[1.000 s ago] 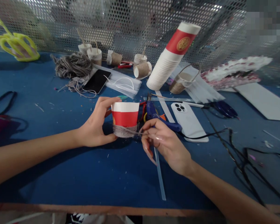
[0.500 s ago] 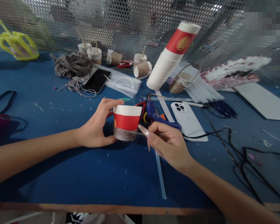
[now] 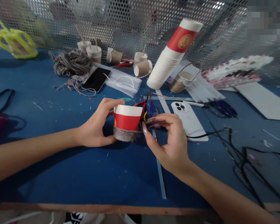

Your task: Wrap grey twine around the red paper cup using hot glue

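Note:
A red and white paper cup (image 3: pixel 128 121) stands just above or on the blue table, with grey yarn (image 3: pixel 124 134) wound in rows round its lower part. My left hand (image 3: pixel 99 124) grips the cup from the left, fingers behind the rim and thumb low by the yarn. At the cup's right side, my right hand (image 3: pixel 169 141) has thumb and fingertips close together on the yarn's loose strand; the fingers are slightly blurred. Behind that hand lies a blue glue gun (image 3: pixel 151 107), partly covered. Red-handled pliers or scissors (image 3: pixel 143 109) show behind the cup.
A tilted stack of paper cups (image 3: pixel 164 67) leans at the back. Farther left are a grey yarn bundle (image 3: pixel 71 63), a black phone (image 3: pixel 97 80) and several small wrapped cups. A white phone (image 3: pixel 190 121) and black cords (image 3: pixel 242 168) lie right. A clear glue stick (image 3: pixel 161 180) lies in front.
My right hand has turned and its fingers have lifted and spread a little, beside the cup's yarn. My left hand and the cup have hardly moved.

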Motion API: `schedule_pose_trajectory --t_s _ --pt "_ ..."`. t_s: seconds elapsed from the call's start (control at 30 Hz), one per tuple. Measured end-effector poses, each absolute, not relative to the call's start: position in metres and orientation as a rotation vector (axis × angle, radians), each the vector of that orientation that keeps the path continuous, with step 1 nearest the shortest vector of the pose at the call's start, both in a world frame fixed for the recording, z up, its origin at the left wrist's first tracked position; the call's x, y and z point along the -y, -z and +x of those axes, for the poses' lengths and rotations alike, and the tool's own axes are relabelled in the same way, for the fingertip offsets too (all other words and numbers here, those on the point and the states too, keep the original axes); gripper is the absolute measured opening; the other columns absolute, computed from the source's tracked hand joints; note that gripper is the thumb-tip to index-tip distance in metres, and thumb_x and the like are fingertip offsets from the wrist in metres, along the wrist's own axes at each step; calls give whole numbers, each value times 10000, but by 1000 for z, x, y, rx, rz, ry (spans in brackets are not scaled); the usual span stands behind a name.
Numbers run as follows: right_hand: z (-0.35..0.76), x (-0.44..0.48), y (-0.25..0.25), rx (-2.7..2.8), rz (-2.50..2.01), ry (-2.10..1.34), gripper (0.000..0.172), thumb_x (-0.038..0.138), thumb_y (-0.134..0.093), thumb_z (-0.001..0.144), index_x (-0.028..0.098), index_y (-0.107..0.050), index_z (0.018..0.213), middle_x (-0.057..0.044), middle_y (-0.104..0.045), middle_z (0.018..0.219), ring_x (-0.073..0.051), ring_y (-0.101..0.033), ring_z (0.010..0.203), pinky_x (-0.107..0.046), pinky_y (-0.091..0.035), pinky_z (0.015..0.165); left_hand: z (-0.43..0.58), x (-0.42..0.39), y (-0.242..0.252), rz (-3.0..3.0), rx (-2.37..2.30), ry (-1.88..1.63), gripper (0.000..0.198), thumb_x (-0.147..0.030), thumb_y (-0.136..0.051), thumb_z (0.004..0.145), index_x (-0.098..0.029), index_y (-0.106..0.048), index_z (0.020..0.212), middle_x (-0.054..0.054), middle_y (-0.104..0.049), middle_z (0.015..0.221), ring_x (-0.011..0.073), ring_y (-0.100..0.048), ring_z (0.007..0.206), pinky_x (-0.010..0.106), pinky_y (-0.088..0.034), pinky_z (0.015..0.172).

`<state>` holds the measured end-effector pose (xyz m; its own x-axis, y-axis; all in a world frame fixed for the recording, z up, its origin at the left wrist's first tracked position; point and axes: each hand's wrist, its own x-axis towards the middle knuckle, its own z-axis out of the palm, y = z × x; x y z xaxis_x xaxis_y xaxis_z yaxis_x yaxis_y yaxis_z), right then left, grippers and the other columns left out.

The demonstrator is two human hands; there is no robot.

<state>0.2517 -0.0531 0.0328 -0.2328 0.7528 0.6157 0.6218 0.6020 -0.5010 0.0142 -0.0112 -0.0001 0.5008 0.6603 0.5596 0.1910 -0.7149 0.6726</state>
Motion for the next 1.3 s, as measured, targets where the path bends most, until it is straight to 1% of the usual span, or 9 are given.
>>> schedule_pose_trajectory --t_s 0.1,0.17,0.3,0.43,0.53,0.7,0.97,1.17,1.3 --pt "253 50 -31 1896 -999 -99 444 148 -618 783 257 -459 1182 -126 -541 1180 -326 -545 1152 -578 -493 950 14 11 0 2194 -724 -1142 926 -134 -740 633 -293 -296 1431 137 -422 1339 332 -473 1269 519 -545 996" --pt "254 52 -32 1844 -872 -153 506 112 -610 764 275 -446 1214 -122 -497 1221 -341 -530 1205 -615 -458 1016 14 10 0 2205 -739 -1122 941 -132 -732 640 -288 -268 1444 145 -416 1345 335 -478 1255 534 -539 996" --pt "251 62 -37 1872 -693 -431 553 54 -535 768 344 -421 1224 -88 -471 1215 -297 -628 1103 -568 -559 942 13 8 0 2292 -715 -1125 947 -135 -714 644 -263 -247 1458 147 -417 1300 345 -466 1236 567 -502 1019" --pt "246 70 -38 1910 -656 -521 628 42 -545 721 357 -427 1252 -79 -500 1194 -296 -612 1106 -548 -613 872 12 7 -1 2340 -699 -1139 941 -145 -714 637 -253 -264 1457 141 -431 1275 332 -467 1208 560 -493 1021" --pt "246 71 -36 1962 -668 -500 720 27 -566 690 376 -407 1299 -64 -580 1182 -307 -583 1161 -550 -601 902 12 7 -1 2333 -714 -1140 968 -127 -725 612 -255 -271 1457 136 -435 1266 327 -469 1200 554 -496 1018" --pt "249 68 -34 2024 -634 -492 779 -13 -595 638 296 -410 1329 -78 -594 1229 -339 -591 1174 -580 -568 945 13 8 -1 2332 -715 -1150 968 -100 -700 609 -245 -258 1458 138 -434 1237 335 -475 1186 572 -494 996" --pt "249 58 -31 2036 -489 -373 761 18 -619 615 190 -444 1335 -125 -604 1205 -346 -546 1146 -582 -589 857 15 9 -2 2310 -731 -1117 956 -84 -687 599 -237 -260 1441 140 -394 1261 348 -448 1222 583 -455 1030" --pt "250 61 -30 1997 -513 -440 784 0 -592 616 254 -452 1344 -95 -611 1211 -350 -599 1121 -600 -593 844 14 8 -1 2316 -697 -1133 967 -81 -685 597 -234 -257 1450 143 -393 1252 358 -446 1218 592 -459 1020" --pt "250 62 -32 2041 -525 -460 764 -5 -594 619 211 -436 1334 -122 -567 1255 -369 -587 1149 -645 -559 898 14 8 -2 2321 -698 -1134 960 -75 -679 601 -227 -259 1451 147 -399 1248 359 -447 1210 592 -469 1001"
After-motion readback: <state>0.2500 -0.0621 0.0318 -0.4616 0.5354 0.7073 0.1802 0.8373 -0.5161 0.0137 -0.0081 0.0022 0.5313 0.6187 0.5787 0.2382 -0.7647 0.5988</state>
